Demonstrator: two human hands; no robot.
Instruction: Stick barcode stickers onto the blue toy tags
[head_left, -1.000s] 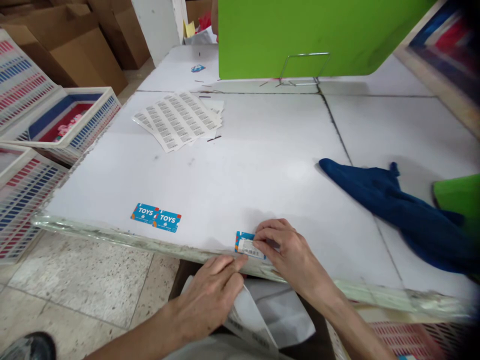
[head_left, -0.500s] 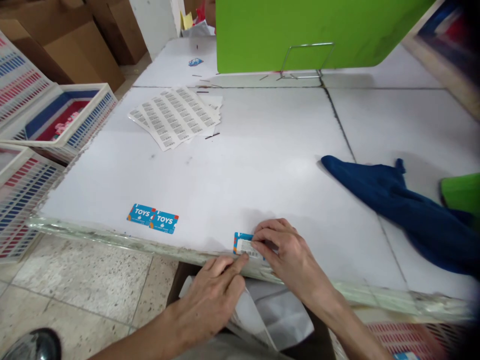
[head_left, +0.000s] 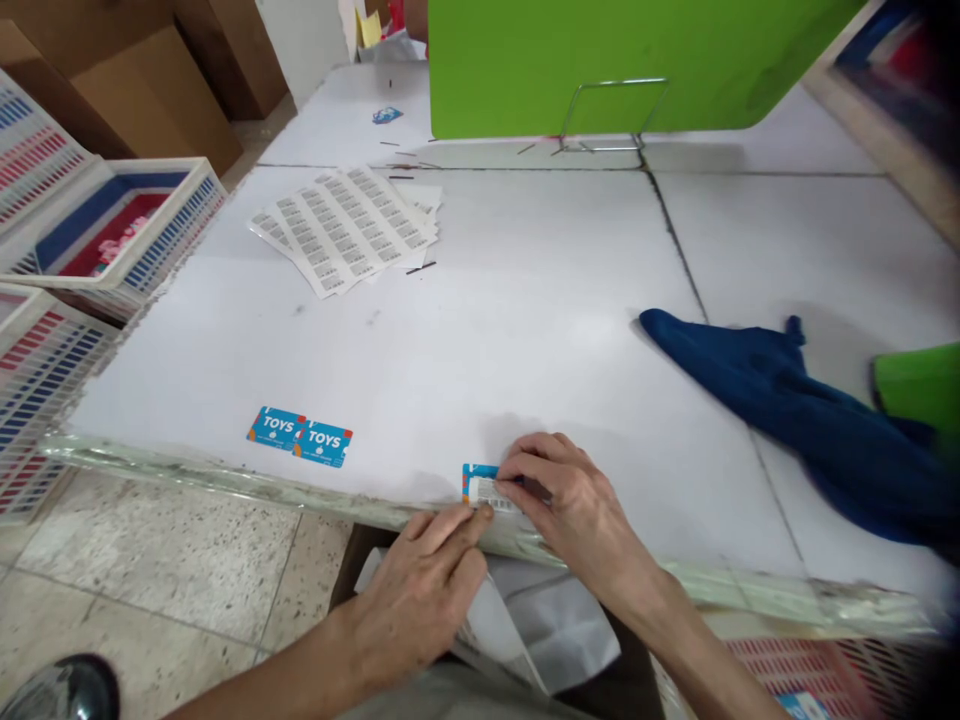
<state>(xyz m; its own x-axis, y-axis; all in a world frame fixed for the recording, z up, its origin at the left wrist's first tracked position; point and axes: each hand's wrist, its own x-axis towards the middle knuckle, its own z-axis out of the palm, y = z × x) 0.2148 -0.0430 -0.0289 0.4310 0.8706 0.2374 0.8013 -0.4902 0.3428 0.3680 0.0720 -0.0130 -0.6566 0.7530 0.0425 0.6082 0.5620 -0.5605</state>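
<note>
The right hand (head_left: 566, 492) seemingly pinches a barcode label (head_left: 489, 494) onto a blue card (head_left: 478, 470), left hand (head_left: 420, 578) half-curled, hold unclear; smoothing seems needed.

The person's bare left hand (head_left: 424, 580) and bare right hand (head_left: 574, 495) have slender fingers and creased knuckles. The slim left forearm (head_left: 292, 665) and slim right forearm (head_left: 679, 620) are uncovered as far as they show. Plain, dull grey fabric (head_left: 442, 697), apparently clothing, shows at the lower edge between the forearms, its details blurred
</note>
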